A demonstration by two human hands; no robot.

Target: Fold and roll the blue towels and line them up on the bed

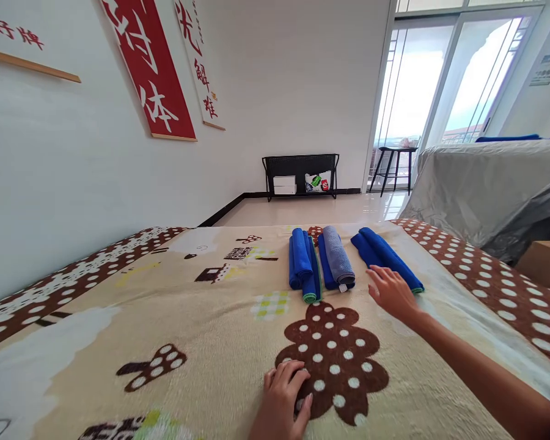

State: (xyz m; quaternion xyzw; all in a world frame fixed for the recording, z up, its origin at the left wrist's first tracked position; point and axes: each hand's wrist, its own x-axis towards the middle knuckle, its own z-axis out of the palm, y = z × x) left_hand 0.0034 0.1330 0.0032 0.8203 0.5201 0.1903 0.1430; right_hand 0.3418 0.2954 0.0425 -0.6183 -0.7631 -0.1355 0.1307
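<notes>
My left hand (284,400) lies on the patterned blanket (211,354), over the edge of its brown dotted flower; its fingers are spread and hold nothing. Farther forward, my right hand (391,293) reaches in with fingers stretched out, next to a blue rolled towel (387,253) on the right. Whether the fingertips touch that towel I cannot tell. Left of it, a grey-blue rolled towel (338,253) with a small white tag rests on a blue one (328,278). Farther left lies a stack of blue rolled towels (301,260), one with a green edge.
Beyond the blanket, a black rack (300,165) holding a white box (285,185) stands against the wall. A black stool (396,160) is by the glass doors. Furniture under a plastic cover (490,180) and a cardboard box (543,266) are at right. Scrolls hang at left.
</notes>
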